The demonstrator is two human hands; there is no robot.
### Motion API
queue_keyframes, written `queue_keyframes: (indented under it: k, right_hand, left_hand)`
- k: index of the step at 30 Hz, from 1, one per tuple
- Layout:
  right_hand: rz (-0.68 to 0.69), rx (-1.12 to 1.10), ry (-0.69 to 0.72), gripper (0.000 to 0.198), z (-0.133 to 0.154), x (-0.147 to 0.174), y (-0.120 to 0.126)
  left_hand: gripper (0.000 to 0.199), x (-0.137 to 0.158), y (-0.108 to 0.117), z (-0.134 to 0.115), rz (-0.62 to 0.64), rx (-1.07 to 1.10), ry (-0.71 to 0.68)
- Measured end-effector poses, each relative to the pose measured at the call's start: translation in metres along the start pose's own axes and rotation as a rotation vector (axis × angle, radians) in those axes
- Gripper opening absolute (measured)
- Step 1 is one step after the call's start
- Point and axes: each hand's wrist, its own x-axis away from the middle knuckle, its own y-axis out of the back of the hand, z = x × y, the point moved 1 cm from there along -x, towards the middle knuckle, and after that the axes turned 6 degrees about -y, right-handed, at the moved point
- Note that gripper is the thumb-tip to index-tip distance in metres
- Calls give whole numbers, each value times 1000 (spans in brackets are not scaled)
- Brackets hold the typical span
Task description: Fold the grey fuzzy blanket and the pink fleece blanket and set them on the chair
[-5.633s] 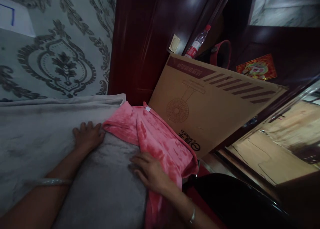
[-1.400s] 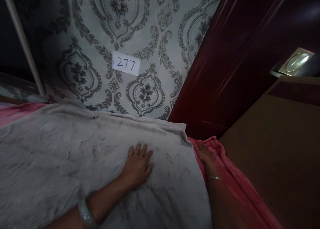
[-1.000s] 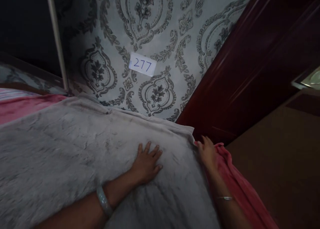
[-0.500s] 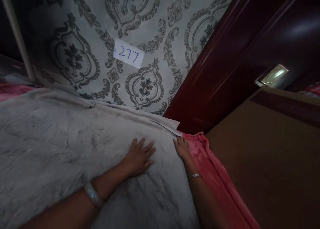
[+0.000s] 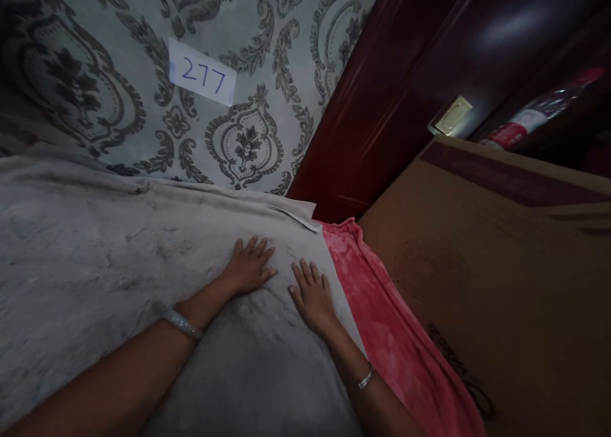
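Cloth (image 5: 258,373), grey and creased, fills the near side, its right edge bordering a pink blanket (image 5: 367,303). On it, left hand (image 5: 248,268) and right hand (image 5: 314,297) lie flat, fingers spread, each grip released. Dragging palms could rumple it or pull its loose far corner askew. Beyond: a carton (image 5: 482,265), then patterned wall (image 5: 191,131).

A thick grey-green bangle (image 5: 182,324) rings the left wrist (image 5: 210,301), a slim silvery bracelet (image 5: 365,378) the right wrist (image 5: 340,341).
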Motion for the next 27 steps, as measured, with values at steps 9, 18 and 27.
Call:
queue_keyframes:
  k: [9,18,27]
  right_hand:
    - [93,-37,-310,63,-25,36,12]
    - [179,-91,-326,65,-40,91,28]
    - [-19,14,-149,61,6,154,-5]
  left_hand:
    - [63,8,11,-5,18,-92,6]
    - [69,44,14,-21,161,-63,14]
    - [64,182,4,-35,87,-100,-270]
